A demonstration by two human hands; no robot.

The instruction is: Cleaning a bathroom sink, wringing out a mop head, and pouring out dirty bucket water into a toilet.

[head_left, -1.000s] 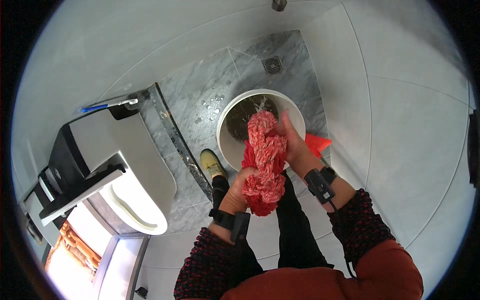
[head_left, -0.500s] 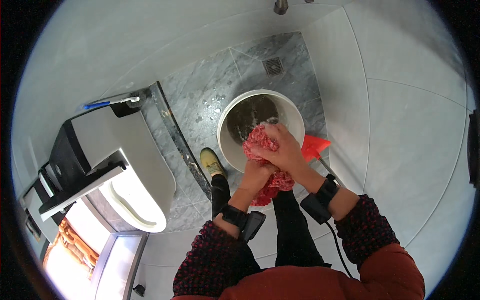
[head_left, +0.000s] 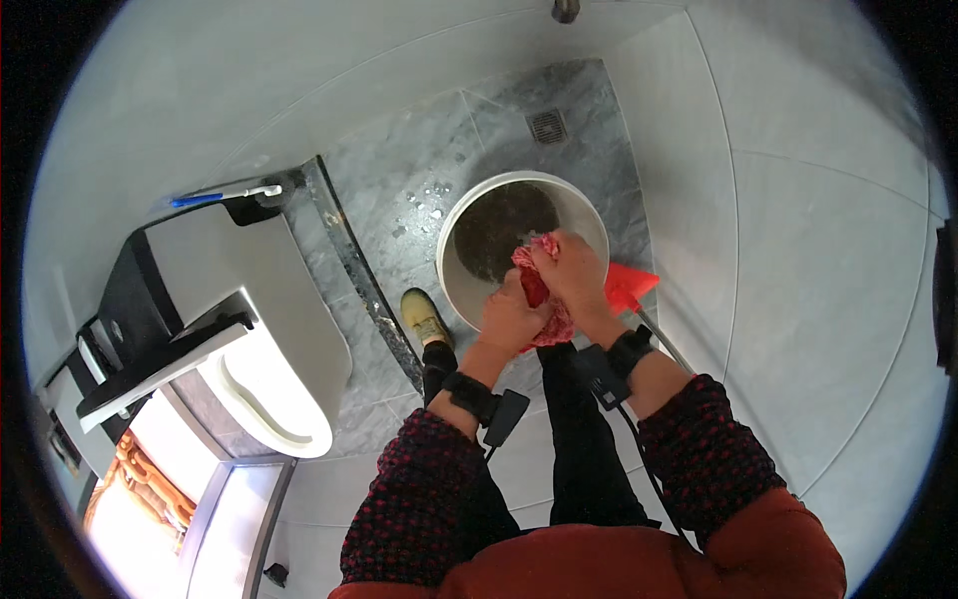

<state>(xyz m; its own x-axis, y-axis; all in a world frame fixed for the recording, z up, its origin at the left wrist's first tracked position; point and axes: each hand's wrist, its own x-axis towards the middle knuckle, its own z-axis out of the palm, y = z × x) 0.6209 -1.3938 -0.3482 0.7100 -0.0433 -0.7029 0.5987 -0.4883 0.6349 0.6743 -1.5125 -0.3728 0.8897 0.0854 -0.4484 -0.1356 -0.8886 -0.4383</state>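
Observation:
A bunched red and pink cloth (head_left: 534,287) is gripped between my two hands above the near side of a white bucket (head_left: 451,262). Dark, murky water (head_left: 504,225) lies in the bucket. My left hand (head_left: 511,315) is closed round the cloth's lower left part, at the bucket's near rim. My right hand (head_left: 576,275) grips it higher up on the right, over the bucket's inside. Part of the cloth hangs below the hands near the rim; my hands and wrists hide some of it.
An orange-red dustpan-like piece (head_left: 629,288) with a pole stands right of the bucket. A dark raised sill (head_left: 349,245) runs along the left, by my shoe (head_left: 424,317). Further left is a toilet (head_left: 269,329) with a blue-handled brush (head_left: 225,196). A floor drain (head_left: 546,126) lies beyond the bucket.
Both hands have shifted slightly, the right turning over the cloth. The cloth looks more tightly bunched, with less of it hanging below the hands. The water's surface is calmer.

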